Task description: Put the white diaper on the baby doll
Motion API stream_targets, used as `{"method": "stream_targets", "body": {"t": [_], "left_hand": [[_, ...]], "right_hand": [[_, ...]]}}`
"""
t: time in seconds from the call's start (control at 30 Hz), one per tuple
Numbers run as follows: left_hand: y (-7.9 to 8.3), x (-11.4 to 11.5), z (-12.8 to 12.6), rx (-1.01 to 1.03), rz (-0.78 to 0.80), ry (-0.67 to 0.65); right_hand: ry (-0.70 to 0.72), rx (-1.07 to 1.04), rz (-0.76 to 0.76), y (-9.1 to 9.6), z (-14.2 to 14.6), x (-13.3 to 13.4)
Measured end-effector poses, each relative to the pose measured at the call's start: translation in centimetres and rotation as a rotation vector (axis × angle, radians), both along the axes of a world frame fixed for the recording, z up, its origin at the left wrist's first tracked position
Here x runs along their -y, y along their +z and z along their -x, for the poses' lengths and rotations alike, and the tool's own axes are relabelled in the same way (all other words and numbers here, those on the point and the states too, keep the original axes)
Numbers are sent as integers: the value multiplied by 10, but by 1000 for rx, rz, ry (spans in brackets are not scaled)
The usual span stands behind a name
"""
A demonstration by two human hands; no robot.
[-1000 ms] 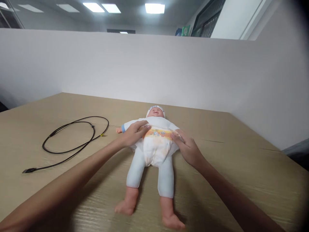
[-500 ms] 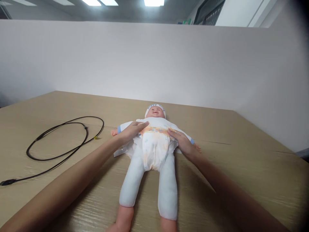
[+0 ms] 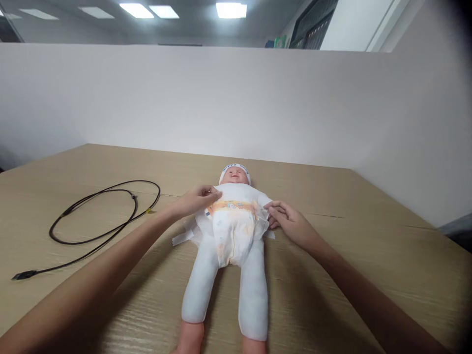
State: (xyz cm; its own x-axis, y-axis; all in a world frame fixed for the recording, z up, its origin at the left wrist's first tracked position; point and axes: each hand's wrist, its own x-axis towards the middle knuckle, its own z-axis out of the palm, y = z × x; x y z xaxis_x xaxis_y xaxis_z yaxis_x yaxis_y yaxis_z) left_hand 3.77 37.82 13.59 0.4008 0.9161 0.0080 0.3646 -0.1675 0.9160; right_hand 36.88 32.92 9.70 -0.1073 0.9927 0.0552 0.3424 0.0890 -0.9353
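A baby doll (image 3: 241,190) in a white cap and white bodysuit lies on its back, its feet toward me. A white diaper (image 3: 233,233) with an orange patterned waistband covers its hips, the front panel up over the belly. Loose side wings of the diaper spread out, with a white tape tab (image 3: 182,239) sticking out at the left. My left hand (image 3: 201,199) is beside the waistband's left end, its thumb and fingers slightly apart with nothing visible in them. My right hand (image 3: 291,221) reaches to the diaper's right side by the doll's arm, fingers loosely bent and apart.
A coiled black cable (image 3: 55,236) with a plug end lies on the wooden table (image 3: 368,275) to the left. A white partition wall (image 3: 184,98) stands behind the table's far edge.
Both hands have come off the diaper's front and moved outward, the right one farther to the right. The view has tilted up slightly.
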Motion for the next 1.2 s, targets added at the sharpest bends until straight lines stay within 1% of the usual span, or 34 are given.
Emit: {"method": "stream_targets", "body": {"t": [0.1,0.17,0.27,0.33,0.43,0.5,0.57,0.63,0.73,0.77,0.8,0.83,0.9,0.93,1.0,1.03,1.1,1.2], "left_hand": [[7,2,7,-87,9,-7],[7,3,18,-108,53,-38],[0,5,37,-59,131,-134],[-6,7,46,-5,139,-159],[-15,8,51,46,93,-150],[-21,7,51,41,57,-149],[-23,6,50,-7,10,-148],[-23,7,47,-77,-60,-101],[-12,15,35,-162,-232,41],[-6,20,28,-176,-305,69],[1,25,19,-181,-377,69],[9,31,9,-177,-442,40],[24,42,-15,-162,-541,-66],[31,45,-28,-174,-593,-124],[39,48,-52,-265,-685,-236],[40,48,-63,-316,-711,-280],[39,43,-79,-387,-718,-330],[28,33,-91,-425,-678,-348]], "right_hand": [[-12,49,-20,-4,5,12],[4,107,-41,-4,11,19],[-10,109,-108,-2,17,22],[-58,126,-151,-2,14,19],[-124,261,-223,-6,6,13],[-143,367,-288,-11,0,11],[-155,468,-348,-14,-3,14],[-168,552,-373,-16,-5,21],[-162,624,-358,-20,-8,33],[-144,639,-357,-22,-9,36],[-120,650,-364,-25,-10,39],[-101,659,-377,-28,-11,40],[-96,658,-388,-34,-12,41],[-107,649,-365,-37,-12,40],[-128,620,-262,-40,-12,37],[-135,608,-202,-40,-12,36],[-132,600,-98,-39,-12,33],[-73,597,5,-35,-14,32]]}}
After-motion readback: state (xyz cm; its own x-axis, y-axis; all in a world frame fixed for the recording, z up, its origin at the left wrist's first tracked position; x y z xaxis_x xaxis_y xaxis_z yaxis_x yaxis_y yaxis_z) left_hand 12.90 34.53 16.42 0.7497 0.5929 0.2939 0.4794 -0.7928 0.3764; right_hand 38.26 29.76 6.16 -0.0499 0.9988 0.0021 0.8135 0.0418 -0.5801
